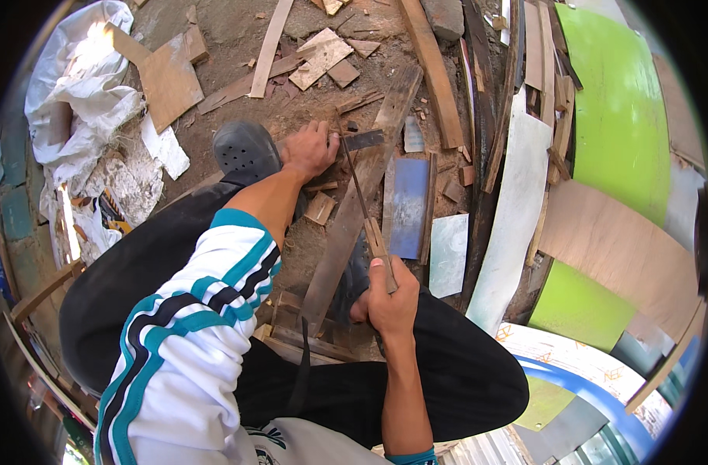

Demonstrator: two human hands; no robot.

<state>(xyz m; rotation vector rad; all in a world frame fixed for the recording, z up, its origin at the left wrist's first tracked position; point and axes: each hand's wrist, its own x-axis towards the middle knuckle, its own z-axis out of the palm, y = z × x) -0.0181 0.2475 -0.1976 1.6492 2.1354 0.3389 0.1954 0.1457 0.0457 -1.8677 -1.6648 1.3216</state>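
Observation:
My right hand (393, 298) is wrapped round the wooden handle of a long, thin-bladed knife (360, 186), seen nearly edge-on. The blade points away from me and its far part crosses beside a short dark strip (365, 139). My left hand (311, 149) is closed at the near end of that strip, fingers curled, partly hiding what they pinch. Under the strip lies a long weathered plank (340, 240), slanting from between my legs up to the right. A small wood block (320, 208) rests left of the plank.
Wood scraps (323, 58) litter the dirt ground ahead. A white sack (79, 93) stands at far left near a square board (169, 81). On the right lie a brown beam (435, 85), a pale sheet (509, 209), bright green panels (618, 101) and a blue-faced board (409, 205).

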